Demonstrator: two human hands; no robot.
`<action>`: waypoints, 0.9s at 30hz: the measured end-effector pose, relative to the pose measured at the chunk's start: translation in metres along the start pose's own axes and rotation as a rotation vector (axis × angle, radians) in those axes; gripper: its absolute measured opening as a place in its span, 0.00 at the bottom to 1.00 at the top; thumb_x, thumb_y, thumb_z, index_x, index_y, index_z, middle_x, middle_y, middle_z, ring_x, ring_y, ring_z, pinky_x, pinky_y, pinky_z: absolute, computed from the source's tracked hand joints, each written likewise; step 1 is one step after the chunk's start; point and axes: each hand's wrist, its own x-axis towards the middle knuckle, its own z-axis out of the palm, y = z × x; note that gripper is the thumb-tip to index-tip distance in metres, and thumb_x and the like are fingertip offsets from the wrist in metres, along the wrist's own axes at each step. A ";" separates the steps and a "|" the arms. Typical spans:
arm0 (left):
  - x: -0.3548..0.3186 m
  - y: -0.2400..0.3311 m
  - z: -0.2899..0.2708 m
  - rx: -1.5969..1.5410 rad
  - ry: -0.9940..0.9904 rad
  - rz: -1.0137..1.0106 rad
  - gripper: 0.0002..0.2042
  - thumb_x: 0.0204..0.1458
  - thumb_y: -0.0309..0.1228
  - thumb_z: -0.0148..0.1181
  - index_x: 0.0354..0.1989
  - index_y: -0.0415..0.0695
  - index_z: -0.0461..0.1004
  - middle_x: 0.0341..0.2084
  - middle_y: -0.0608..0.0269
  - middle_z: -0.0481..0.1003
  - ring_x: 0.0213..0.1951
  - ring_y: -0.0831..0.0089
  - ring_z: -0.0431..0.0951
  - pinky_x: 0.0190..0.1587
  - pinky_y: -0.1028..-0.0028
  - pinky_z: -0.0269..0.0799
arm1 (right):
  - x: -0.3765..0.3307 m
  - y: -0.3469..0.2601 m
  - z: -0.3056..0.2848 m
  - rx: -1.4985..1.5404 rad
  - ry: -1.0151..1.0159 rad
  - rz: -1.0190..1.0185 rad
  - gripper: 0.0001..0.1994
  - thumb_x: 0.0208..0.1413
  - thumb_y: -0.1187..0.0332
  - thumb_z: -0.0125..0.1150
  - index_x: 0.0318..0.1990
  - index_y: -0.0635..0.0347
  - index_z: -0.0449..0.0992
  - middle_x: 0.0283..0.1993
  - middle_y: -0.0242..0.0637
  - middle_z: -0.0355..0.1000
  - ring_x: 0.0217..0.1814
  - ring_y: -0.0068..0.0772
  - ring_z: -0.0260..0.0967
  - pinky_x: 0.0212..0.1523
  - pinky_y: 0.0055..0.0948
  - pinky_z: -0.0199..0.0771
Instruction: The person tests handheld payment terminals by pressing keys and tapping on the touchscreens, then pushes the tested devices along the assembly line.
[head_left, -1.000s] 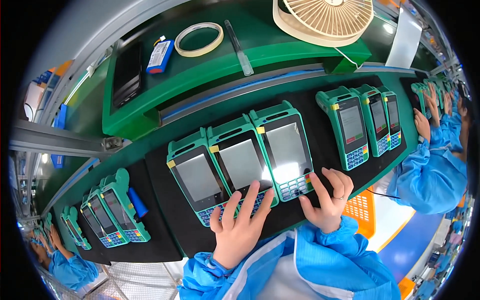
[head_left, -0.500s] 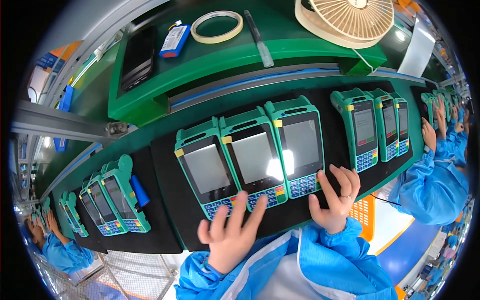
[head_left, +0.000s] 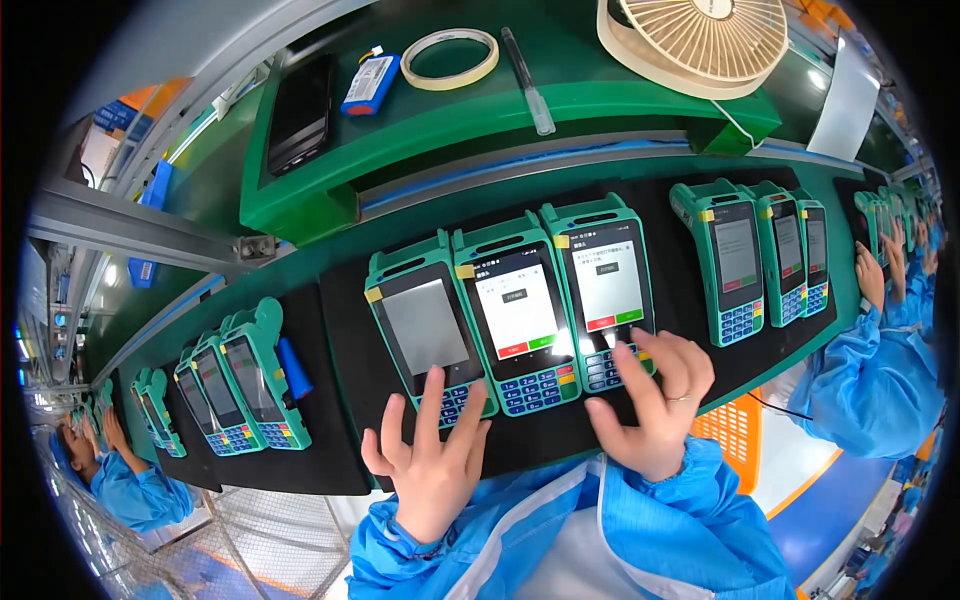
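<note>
Pressing terminal keypads, left hand (head_left: 428, 462) and right hand (head_left: 655, 408) (both open) — tape roll (head_left: 449, 58), fan (head_left: 705, 40) behind.

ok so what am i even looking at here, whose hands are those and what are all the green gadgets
This is one view from a wide fisheye camera on a person's head, looking down, so straight edges bend. The two bare hands in blue sleeves are that person's own. The left hand has a finger on the keypad of the left terminal, a green handheld payment device whose screen is blank grey. The right hand presses keys on the right terminal; the middle terminal sits between them. All three lie flat on a black mat on a green bench. Nothing is gripped.

On the raised green shelf lie a tape roll, a blue battery pack, a black phone-like slab and a fan. Other workers sit on both sides.
</note>
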 end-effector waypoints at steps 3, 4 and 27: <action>0.007 0.002 -0.002 -0.056 0.004 -0.093 0.23 0.42 0.47 0.65 0.50 0.62 0.73 0.59 0.61 0.62 0.62 0.59 0.49 0.59 0.57 0.33 | -0.003 -0.006 0.012 -0.055 -0.030 -0.081 0.24 0.41 0.58 0.66 0.50 0.48 0.74 0.54 0.33 0.65 0.57 0.36 0.57 0.58 0.42 0.47; 0.009 0.000 0.000 -0.076 0.005 -0.099 0.27 0.40 0.49 0.66 0.51 0.60 0.72 0.59 0.58 0.61 0.61 0.57 0.49 0.59 0.57 0.34 | -0.003 -0.005 0.014 -0.051 -0.029 -0.081 0.24 0.41 0.58 0.66 0.50 0.48 0.74 0.54 0.33 0.65 0.57 0.36 0.57 0.58 0.42 0.47; -0.063 -0.163 0.006 -0.033 0.488 -0.586 0.21 0.53 0.29 0.58 0.54 0.34 0.65 0.52 0.48 0.68 0.53 0.58 0.67 0.57 0.65 0.58 | 0.004 0.025 -0.014 -0.045 -0.057 0.174 0.29 0.47 0.54 0.57 0.56 0.58 0.67 0.59 0.43 0.59 0.60 0.47 0.52 0.60 0.41 0.46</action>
